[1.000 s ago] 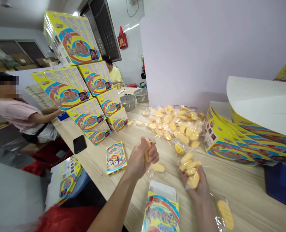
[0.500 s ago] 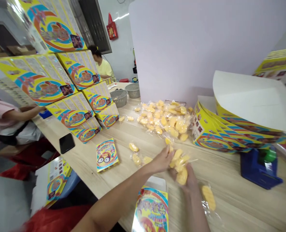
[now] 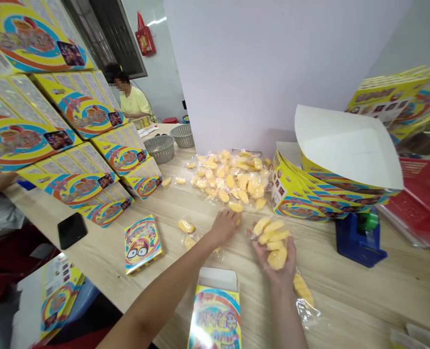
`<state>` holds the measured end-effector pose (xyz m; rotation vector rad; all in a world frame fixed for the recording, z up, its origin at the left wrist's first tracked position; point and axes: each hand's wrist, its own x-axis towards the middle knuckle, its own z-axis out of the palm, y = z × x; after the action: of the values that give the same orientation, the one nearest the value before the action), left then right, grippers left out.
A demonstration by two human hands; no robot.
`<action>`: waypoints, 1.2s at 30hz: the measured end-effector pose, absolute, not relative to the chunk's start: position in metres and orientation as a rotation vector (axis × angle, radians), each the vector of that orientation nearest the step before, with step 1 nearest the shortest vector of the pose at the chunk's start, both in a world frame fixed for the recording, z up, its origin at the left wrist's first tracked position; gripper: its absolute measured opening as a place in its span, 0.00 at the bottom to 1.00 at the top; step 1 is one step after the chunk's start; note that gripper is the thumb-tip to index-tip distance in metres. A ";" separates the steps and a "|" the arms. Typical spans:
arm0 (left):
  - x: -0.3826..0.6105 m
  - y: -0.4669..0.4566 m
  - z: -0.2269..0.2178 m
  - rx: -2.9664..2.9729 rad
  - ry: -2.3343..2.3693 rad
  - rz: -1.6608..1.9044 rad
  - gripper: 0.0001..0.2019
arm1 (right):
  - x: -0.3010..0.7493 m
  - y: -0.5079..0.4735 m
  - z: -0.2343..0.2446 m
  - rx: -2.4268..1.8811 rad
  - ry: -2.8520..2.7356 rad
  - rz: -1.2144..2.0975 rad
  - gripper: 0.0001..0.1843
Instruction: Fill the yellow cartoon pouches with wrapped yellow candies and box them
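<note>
The left hand [image 3: 224, 228] is the nearer one, its fingers [image 3: 230, 219] together and palm down, with a loose wrapped yellow piece [image 3: 235, 207] just beyond them, lying crosswise on the desk [image 3: 345, 291] — the right hand [image 3: 275, 274] cups a bunch of wrapped yellow pieces [image 3: 272, 237].

We've got golden-yellow wrapped pieces [image 3: 229, 182] all over here, bright yellow boxes [image 3: 80, 114] with rainbow swirls, and a blue tape dispenser [image 3: 358, 242] with a green top, super loud colours!
</note>
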<state>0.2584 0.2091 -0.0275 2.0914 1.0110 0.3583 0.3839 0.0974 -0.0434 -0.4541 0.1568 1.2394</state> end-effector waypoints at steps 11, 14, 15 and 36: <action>0.223 0.185 0.047 1.224 0.830 0.909 0.31 | 0.383 0.098 -0.045 -0.457 0.202 1.229 0.18; 0.217 0.162 0.079 0.762 0.471 0.888 0.27 | 0.384 0.097 -0.050 -0.476 0.179 1.239 0.21; 0.216 0.153 0.089 0.701 0.367 0.866 0.27 | 0.385 0.097 -0.051 -0.485 0.174 1.246 0.22; 0.230 0.137 0.083 1.040 0.714 0.924 0.27 | 0.379 0.089 -0.055 -0.610 0.118 1.317 0.29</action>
<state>0.2298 0.1369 0.0832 1.0395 0.7143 0.9235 0.3787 0.0894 -0.0546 -0.6099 0.1176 1.3169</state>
